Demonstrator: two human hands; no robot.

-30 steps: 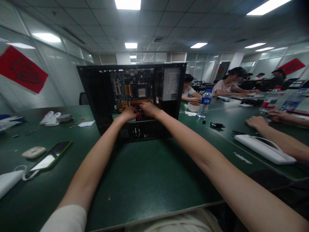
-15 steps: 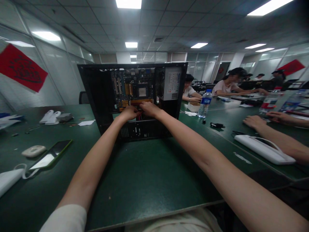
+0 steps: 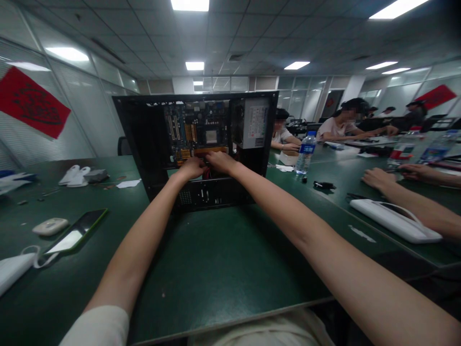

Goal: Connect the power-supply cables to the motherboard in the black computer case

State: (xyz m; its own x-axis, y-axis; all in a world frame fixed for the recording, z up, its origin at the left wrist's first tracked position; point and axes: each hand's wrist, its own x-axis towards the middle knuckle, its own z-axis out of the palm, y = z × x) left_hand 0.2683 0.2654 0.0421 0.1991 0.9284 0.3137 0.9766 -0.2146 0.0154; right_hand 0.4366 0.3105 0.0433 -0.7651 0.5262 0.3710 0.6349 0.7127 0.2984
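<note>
A black computer case (image 3: 140,144) stands upright with its side uncovered. Inside it I see a motherboard (image 3: 196,122) with white, blue and orange slots, and a silver power supply (image 3: 255,123) at the upper right. Both hands reach into the lower middle of the case, at the board's bottom edge. My left hand (image 3: 192,168) has its fingers closed by some dark red cables (image 3: 206,174). Close beside it, my right hand (image 3: 222,162) has bent fingers at the orange slots (image 3: 211,151). The fingertips are small and partly hidden, so what they pinch is unclear.
On the green table (image 3: 201,259) lie a phone (image 3: 77,231) and a white case (image 3: 50,226) to the left. A water bottle (image 3: 306,153), a black connector (image 3: 324,185) and a white power strip (image 3: 394,221) are to the right, near another person's hands (image 3: 380,180).
Both hands stay in nearly the same place inside the case, with only slight finger movement. The view has shifted a little. The other person's hands at the right have moved slightly.
</note>
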